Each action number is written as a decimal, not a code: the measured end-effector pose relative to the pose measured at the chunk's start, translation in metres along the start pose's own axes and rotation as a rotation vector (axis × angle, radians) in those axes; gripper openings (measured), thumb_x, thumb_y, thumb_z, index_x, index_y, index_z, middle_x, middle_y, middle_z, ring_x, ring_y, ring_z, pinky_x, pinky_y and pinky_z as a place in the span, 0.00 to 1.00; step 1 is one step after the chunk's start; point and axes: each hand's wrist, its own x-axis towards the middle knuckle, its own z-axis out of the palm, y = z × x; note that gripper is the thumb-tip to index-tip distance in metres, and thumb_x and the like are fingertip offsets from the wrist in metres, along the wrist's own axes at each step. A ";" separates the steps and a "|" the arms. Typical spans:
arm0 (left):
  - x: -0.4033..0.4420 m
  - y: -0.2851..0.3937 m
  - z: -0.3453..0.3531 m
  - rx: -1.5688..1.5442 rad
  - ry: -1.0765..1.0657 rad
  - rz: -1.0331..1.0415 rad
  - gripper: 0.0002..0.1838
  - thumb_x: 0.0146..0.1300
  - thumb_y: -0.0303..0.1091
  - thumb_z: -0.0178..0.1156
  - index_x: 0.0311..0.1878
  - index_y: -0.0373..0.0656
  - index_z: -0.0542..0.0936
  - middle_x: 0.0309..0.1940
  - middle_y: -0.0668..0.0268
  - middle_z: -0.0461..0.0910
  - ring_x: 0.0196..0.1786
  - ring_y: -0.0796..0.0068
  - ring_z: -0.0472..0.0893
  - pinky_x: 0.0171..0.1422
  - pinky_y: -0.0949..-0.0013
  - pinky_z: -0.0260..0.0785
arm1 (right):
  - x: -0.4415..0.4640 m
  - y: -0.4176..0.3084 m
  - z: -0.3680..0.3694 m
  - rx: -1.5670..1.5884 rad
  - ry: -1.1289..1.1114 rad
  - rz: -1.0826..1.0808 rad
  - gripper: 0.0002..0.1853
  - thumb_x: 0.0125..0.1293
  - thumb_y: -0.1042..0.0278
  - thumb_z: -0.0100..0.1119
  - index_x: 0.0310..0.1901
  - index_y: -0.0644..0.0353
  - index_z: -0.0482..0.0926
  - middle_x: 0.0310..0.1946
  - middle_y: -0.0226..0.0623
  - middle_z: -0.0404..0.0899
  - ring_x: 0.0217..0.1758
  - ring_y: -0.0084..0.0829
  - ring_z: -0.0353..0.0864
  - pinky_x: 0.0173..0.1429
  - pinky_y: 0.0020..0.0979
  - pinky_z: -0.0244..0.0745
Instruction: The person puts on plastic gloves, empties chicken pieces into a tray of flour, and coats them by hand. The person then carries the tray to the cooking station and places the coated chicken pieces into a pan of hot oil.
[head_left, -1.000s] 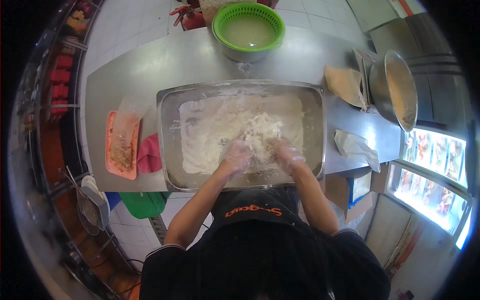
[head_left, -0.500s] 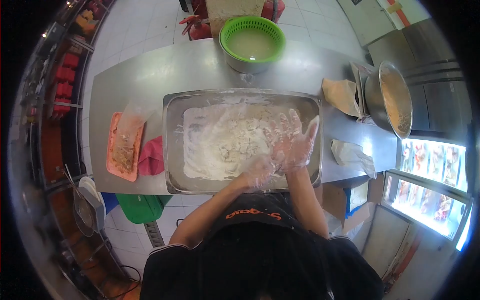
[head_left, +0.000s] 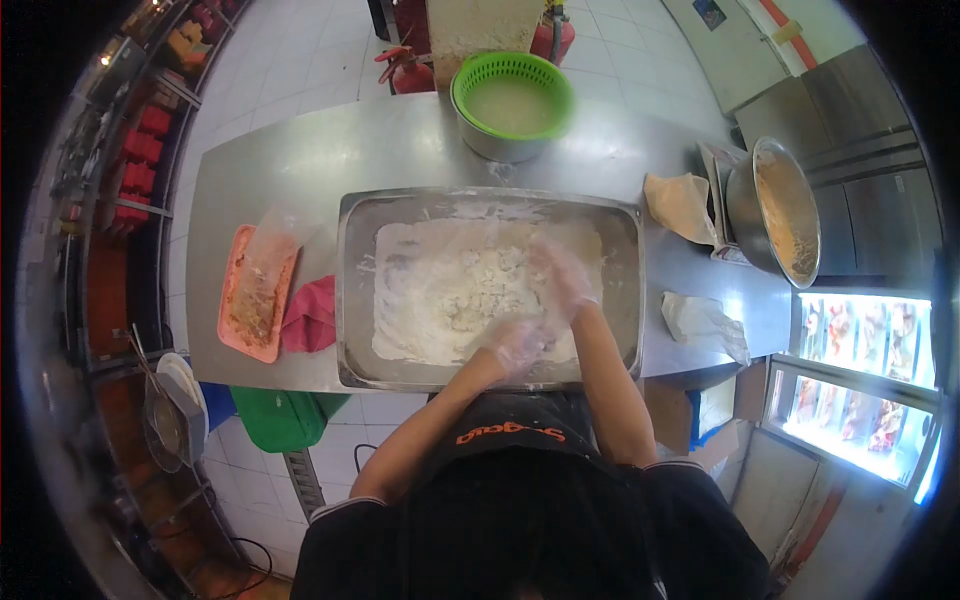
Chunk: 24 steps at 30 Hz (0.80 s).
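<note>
A large metal tray (head_left: 360, 290) holds white flour (head_left: 420, 300), with a lumpy, flour-coated heap (head_left: 480, 300) in its middle. Both of my hands wear clear plastic gloves dusted with flour. My left hand (head_left: 518, 340) is low over the near side of the tray, beside the heap; its fingers are smeared by motion. My right hand (head_left: 565, 278) is just above and to the right of it, over the flour, also blurred. Whether either hand holds anything cannot be made out.
On the steel table (head_left: 300, 150) are a green basket (head_left: 515, 95) in a metal pot, a pink tray (head_left: 240, 300), a red cloth (head_left: 312, 318), a brown paper bag (head_left: 680, 205), a white bag (head_left: 705, 325) and a tilted metal bowl (head_left: 785, 215). A fire extinguisher (head_left: 408, 75) stands behind.
My hands have gone from the heap, wide apart, to close together at its right. My right hand, spread half a second ago, has turned. The whole view has shifted slightly.
</note>
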 end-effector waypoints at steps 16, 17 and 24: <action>-0.082 -0.028 -0.079 0.801 0.791 -0.081 0.16 0.61 0.49 0.69 0.38 0.45 0.83 0.31 0.64 0.83 0.33 0.64 0.80 0.42 0.59 0.74 | 0.060 -0.028 0.028 -1.180 -0.646 -0.019 0.42 0.62 0.32 0.60 0.71 0.53 0.70 0.72 0.52 0.66 0.75 0.50 0.64 0.74 0.52 0.62; -0.081 -0.025 -0.081 0.780 0.777 -0.029 0.16 0.60 0.49 0.69 0.37 0.45 0.83 0.30 0.64 0.83 0.33 0.65 0.79 0.41 0.59 0.74 | 0.053 -0.028 0.026 -1.277 -0.549 -0.058 0.43 0.62 0.32 0.60 0.71 0.51 0.68 0.73 0.53 0.64 0.75 0.50 0.63 0.73 0.52 0.63; -0.081 -0.030 -0.085 0.651 0.709 0.054 0.17 0.60 0.49 0.69 0.30 0.45 0.81 0.27 0.67 0.81 0.28 0.69 0.76 0.34 0.61 0.70 | -0.050 0.004 0.064 -1.498 -0.466 -0.240 0.49 0.50 0.40 0.69 0.72 0.55 0.65 0.70 0.66 0.62 0.70 0.63 0.67 0.69 0.52 0.69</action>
